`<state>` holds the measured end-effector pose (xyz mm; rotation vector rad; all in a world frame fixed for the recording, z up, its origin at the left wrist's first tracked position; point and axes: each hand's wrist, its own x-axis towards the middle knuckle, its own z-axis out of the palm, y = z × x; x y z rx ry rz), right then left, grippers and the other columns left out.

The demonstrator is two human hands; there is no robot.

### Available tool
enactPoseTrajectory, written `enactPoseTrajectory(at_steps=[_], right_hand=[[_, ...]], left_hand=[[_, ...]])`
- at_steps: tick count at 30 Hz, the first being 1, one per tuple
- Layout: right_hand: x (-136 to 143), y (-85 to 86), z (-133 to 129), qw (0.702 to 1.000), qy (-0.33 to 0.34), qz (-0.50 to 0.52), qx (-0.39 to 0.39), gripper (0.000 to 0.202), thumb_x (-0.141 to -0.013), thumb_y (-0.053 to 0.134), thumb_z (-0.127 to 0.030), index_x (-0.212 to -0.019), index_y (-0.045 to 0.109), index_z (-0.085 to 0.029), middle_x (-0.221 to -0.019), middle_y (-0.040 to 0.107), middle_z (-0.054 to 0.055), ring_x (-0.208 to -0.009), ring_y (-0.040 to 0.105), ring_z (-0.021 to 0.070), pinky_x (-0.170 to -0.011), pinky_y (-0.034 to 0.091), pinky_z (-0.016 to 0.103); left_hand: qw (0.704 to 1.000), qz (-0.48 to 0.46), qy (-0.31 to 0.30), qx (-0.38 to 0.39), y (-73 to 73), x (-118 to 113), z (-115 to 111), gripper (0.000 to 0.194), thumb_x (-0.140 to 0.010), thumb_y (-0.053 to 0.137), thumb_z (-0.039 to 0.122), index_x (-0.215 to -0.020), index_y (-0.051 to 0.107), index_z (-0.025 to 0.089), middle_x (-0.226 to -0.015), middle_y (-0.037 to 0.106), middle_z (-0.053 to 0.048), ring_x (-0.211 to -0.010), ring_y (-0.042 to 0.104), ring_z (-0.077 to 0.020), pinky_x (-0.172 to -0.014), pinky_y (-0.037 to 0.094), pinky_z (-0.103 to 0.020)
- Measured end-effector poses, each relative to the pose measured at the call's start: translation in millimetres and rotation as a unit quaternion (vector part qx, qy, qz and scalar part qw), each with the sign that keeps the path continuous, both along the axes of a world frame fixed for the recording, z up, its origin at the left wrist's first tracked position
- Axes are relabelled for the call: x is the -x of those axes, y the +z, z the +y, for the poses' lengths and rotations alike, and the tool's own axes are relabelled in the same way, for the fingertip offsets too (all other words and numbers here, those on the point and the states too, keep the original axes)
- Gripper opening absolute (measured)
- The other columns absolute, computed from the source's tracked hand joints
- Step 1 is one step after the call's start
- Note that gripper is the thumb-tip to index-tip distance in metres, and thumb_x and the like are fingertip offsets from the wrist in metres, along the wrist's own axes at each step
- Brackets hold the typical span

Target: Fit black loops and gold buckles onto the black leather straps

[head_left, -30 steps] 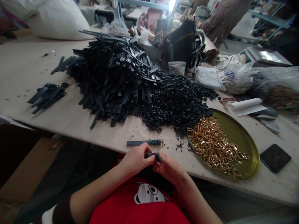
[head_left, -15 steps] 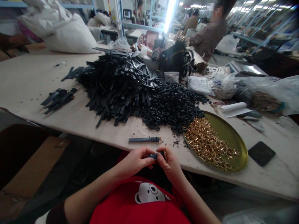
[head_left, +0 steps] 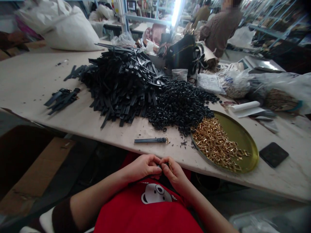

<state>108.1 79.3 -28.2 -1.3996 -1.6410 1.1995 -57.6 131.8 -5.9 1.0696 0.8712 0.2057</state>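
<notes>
Close to my body, just off the table's front edge, both hands pinch one small black strap point(head_left: 159, 166), mostly hidden by the fingers. My left hand point(head_left: 145, 167) is closed on its left part. My right hand point(head_left: 173, 171) grips the other end, where a gold buckle point(head_left: 170, 166) shows by the fingers. On the table just beyond lies a flat black strap with a gold buckle point(head_left: 151, 140). Behind it are a big heap of black straps point(head_left: 123, 87) and a pile of small black loops point(head_left: 178, 105). Gold buckles point(head_left: 213, 139) fill much of a round tray point(head_left: 247, 147) to the right.
A dark square pad point(head_left: 273, 154) lies right of the tray. A few buckled straps point(head_left: 62, 98) sit at the left. Farther back are a white sack point(head_left: 70, 29), a black bag point(head_left: 181, 53) and plastic bags point(head_left: 279, 94). Another person point(head_left: 221, 29) is beyond the table.
My hands have drawn closer together, and the strap between them is now more covered by the fingers. The whole view has shifted slightly.
</notes>
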Motion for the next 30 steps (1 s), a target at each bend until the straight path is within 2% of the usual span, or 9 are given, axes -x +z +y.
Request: enactPoseTrajectory(at_steps=[4,6,10,13,17,21,24,28,30], right_hand=[[3.1,-6.9,5.5,0.999,-0.021,-0.035,-0.022,0.018,-0.088,0.036,-0.03,-0.097,0.048,-0.019,-0.085,0.059,0.004,-0.076,0.056,0.0152,-0.068,0.043,0.026],[2.7,-6.4,9.4,0.998,-0.01,-0.063,-0.023,0.019,-0.088,0.036,-0.029,-0.099,0.048,-0.019,-0.089,0.06,0.005,-0.081,0.057,0.0167,-0.071,0.043,0.028],[0.8,-6.5,12.7,0.997,0.011,-0.071,-0.022,0.02,-0.089,0.034,-0.028,-0.101,0.047,-0.019,-0.093,0.061,0.006,-0.085,0.058,0.0175,-0.074,0.043,0.029],[0.7,-8.4,14.2,0.998,0.022,-0.05,-0.018,0.02,-0.09,0.033,-0.029,-0.1,0.047,-0.02,-0.091,0.061,0.005,-0.083,0.057,0.0161,-0.073,0.043,0.028],[2.0,-7.8,32.2,0.999,0.011,-0.043,-0.002,0.025,-0.091,0.03,-0.033,-0.104,0.047,-0.019,-0.082,0.06,0.003,-0.074,0.057,0.0153,-0.067,0.044,0.026],[6.7,-4.5,64.3,0.999,-0.033,-0.036,-0.016,0.027,-0.09,0.031,-0.036,-0.104,0.046,-0.019,-0.084,0.06,0.004,-0.077,0.058,0.0163,-0.068,0.045,0.027],[12.2,-5.9,78.9,0.998,-0.047,-0.015,-0.036,0.027,-0.09,0.03,-0.036,-0.104,0.046,-0.019,-0.091,0.061,0.006,-0.084,0.059,0.0173,-0.073,0.046,0.028],[13.6,-15.8,87.0,0.997,-0.024,-0.043,-0.051,0.027,-0.09,0.029,-0.035,-0.107,0.046,-0.021,-0.091,0.063,0.006,-0.084,0.061,0.0183,-0.072,0.047,0.029],[10.9,-21.7,94.0,0.994,-0.029,-0.089,-0.064,0.026,-0.09,0.031,-0.035,-0.104,0.048,-0.022,-0.089,0.064,0.006,-0.082,0.061,0.0196,-0.069,0.046,0.03]], left_hand=[[0.993,0.057,-0.103,-0.006,5.3,7.0,12.4,0.023,-0.078,0.047,0.033,-0.071,0.058,0.013,-0.064,0.063,-0.002,-0.052,0.057,-0.0106,-0.052,0.044,-0.021],[0.989,0.079,-0.119,-0.025,5.6,6.8,17.0,0.025,-0.079,0.045,0.032,-0.065,0.055,0.013,-0.06,0.062,-0.002,-0.048,0.055,-0.0095,-0.048,0.042,-0.02],[0.987,0.091,-0.123,-0.046,2.2,0.5,21.2,0.024,-0.077,0.045,0.032,-0.063,0.052,0.015,-0.056,0.059,0.0,-0.044,0.052,-0.0091,-0.043,0.038,-0.018],[0.981,0.094,-0.158,-0.06,1.3,-2.4,25.9,0.027,-0.079,0.042,0.034,-0.064,0.053,0.015,-0.056,0.058,0.0,-0.045,0.051,-0.0096,-0.044,0.039,-0.019],[0.958,0.118,-0.21,-0.156,9.1,-2.7,46.1,0.029,-0.082,0.036,0.031,-0.071,0.057,0.015,-0.06,0.059,0.0,-0.048,0.052,-0.0098,-0.046,0.039,-0.018],[0.923,0.177,-0.182,-0.29,22.8,-2.4,74.7,0.027,-0.082,0.037,0.028,-0.077,0.06,0.015,-0.063,0.06,0.0,-0.052,0.052,-0.0113,-0.049,0.037,-0.02],[0.908,0.181,-0.163,-0.341,26.7,-0.7,86.3,0.028,-0.083,0.039,0.029,-0.072,0.062,0.016,-0.062,0.061,0.0,-0.054,0.052,-0.0121,-0.053,0.037,-0.02],[0.908,0.176,-0.167,-0.341,14.2,-0.2,89.3,0.034,-0.086,0.036,0.031,-0.068,0.062,0.017,-0.057,0.06,0.0,-0.05,0.053,-0.0119,-0.049,0.035,-0.019],[0.89,0.194,-0.159,-0.38,4.3,0.2,93.7,0.033,-0.085,0.039,0.033,-0.067,0.062,0.019,-0.055,0.059,0.0,-0.05,0.053,-0.0128,-0.047,0.032,-0.02]])
